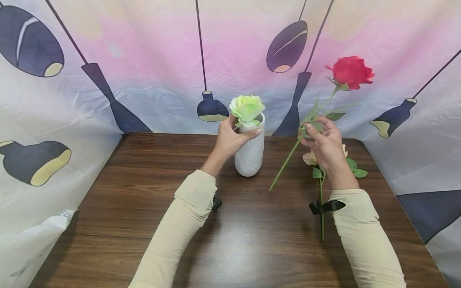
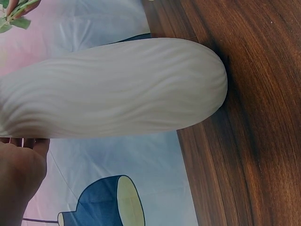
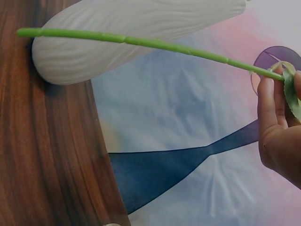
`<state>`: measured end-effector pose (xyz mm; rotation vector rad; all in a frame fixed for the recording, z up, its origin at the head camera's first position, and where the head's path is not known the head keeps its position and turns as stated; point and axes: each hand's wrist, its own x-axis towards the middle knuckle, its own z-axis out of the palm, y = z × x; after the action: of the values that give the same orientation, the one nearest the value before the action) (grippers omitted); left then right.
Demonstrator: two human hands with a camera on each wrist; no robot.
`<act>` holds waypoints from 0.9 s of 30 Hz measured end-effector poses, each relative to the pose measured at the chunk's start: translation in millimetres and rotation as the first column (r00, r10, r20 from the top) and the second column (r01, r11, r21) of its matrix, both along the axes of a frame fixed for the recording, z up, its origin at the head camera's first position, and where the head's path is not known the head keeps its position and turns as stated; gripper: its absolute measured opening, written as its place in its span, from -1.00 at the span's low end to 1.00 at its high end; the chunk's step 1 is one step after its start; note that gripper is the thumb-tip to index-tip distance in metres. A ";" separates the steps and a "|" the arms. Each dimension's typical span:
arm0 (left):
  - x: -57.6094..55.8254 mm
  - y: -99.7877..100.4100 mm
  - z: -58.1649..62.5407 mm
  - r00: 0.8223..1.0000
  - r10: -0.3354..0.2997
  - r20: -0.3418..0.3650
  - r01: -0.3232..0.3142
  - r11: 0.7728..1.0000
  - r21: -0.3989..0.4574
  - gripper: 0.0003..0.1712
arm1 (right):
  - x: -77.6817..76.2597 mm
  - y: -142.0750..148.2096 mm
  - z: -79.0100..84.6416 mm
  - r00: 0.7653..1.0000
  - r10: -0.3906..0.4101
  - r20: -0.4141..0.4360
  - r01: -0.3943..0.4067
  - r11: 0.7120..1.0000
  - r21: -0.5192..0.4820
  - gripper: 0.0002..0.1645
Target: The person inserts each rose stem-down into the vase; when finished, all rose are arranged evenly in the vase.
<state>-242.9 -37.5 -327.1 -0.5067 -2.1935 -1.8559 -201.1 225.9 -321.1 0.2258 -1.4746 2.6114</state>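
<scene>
I see one worktop [image 1: 119, 232], dark brown wood grain, a pale glare [image 1: 248, 244] toward its near edge. One backdrop [image 1: 162, 48], creased cloth, pink over blue. I also list side cloths [image 1: 86, 120], greyish white, left and right. Printed lamps [image 1: 36, 44], dark blue, mostly yellow-mouthed, several on thin dark cords.
</scene>
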 end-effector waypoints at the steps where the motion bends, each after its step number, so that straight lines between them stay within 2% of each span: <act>1: 0.0 0.1 0.1 1.000 0.000 -0.001 0.000 1.000 -0.002 -0.30 | -0.2 0.0 1.3 1.000 -0.006 -0.007 0.006 1.000 -0.028 -0.83; 5: 0.4 0.7 0.2 1.000 -0.005 -0.001 0.005 1.000 -0.002 -0.30 | -1.0 0.9 6.1 0.999 -0.023 -0.031 0.018 0.991 -0.135 -0.83; 18: 1.6 0.5 0.9 1.000 -0.003 0.004 0.003 1.000 -0.006 -0.29 | -8.1 4.9 26.9 0.987 -0.126 -0.099 0.094 0.956 -0.278 -0.82; 27: 2.2 -0.3 1.0 1.000 -0.009 0.000 0.009 1.000 -0.002 -0.29 | -10.1 6.3 42.1 0.979 -0.189 -0.072 0.143 0.898 -0.416 -0.76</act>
<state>-240.7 -37.8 -326.1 -0.5177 -2.1969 -1.8589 -211.3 232.2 -279.1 0.1837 -0.8402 2.6398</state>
